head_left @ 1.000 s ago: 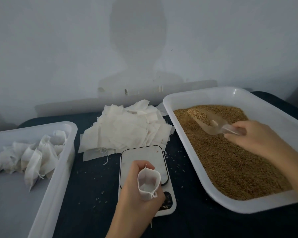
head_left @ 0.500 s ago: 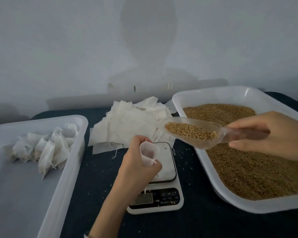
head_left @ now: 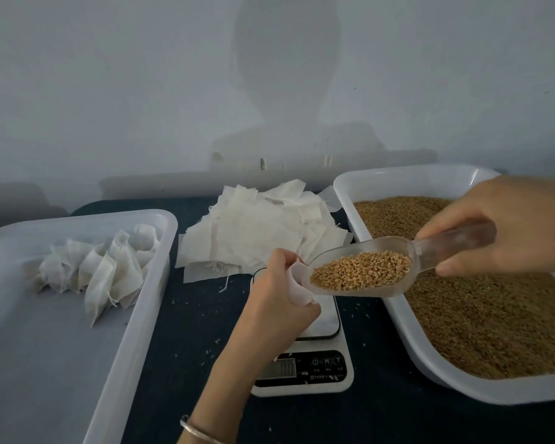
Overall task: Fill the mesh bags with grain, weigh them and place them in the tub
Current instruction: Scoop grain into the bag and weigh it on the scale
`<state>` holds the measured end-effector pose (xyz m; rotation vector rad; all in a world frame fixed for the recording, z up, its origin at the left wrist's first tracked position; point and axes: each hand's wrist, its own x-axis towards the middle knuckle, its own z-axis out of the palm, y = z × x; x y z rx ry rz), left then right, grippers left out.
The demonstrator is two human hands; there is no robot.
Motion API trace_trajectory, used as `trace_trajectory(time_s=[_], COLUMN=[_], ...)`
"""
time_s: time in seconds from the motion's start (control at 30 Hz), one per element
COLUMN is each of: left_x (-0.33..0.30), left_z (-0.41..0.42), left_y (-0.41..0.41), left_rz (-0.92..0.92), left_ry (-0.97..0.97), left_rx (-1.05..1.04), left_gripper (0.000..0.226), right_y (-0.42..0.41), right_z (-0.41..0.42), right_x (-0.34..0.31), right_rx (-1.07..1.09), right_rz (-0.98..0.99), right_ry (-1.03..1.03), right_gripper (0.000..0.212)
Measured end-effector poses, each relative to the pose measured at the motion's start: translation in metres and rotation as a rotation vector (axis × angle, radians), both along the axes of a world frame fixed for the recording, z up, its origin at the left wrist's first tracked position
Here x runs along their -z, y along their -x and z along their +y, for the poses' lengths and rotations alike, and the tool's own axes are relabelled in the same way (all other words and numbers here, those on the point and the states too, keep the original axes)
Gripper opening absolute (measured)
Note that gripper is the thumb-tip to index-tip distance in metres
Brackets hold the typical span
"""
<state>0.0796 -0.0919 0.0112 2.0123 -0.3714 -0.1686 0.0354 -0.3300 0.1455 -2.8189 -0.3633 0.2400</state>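
Observation:
My left hand grips a small white mesh bag with its mouth held open, above the kitchen scale. My right hand holds the handle of a clear plastic scoop loaded with brown grain; the scoop's tip touches the bag's mouth. The grain tub on the right is white and full of grain. A second white tub on the left holds several filled, tied bags.
A heap of empty white mesh bags lies behind the scale on the dark table. Loose grains are scattered on the cloth around the scale. A pale wall stands close behind the table.
My right hand lifted the scoop out of the grain tub, now full, and carried it left to the bag. My left hand raised the bag over the scale.

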Motion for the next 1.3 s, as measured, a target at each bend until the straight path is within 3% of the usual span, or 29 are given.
trace_trajectory(time_s=[0.37, 1.3], left_x=[0.002, 0.006], left_z=[-0.005, -0.009], left_y=[0.001, 0.006], left_rz=[0.009, 0.007], left_ry=[-0.056, -0.001], left_rx=[0.001, 0.034], left_gripper=[0.048, 0.042], right_y=[-0.009, -0.007], right_z=[0.007, 0.017], right_x=[-0.011, -0.023], right_rx=[-0.060, -0.026], right_rz=[-0.060, -0.022], right_ry=[0.183, 0.233], right_gripper=[0.042, 0.040])
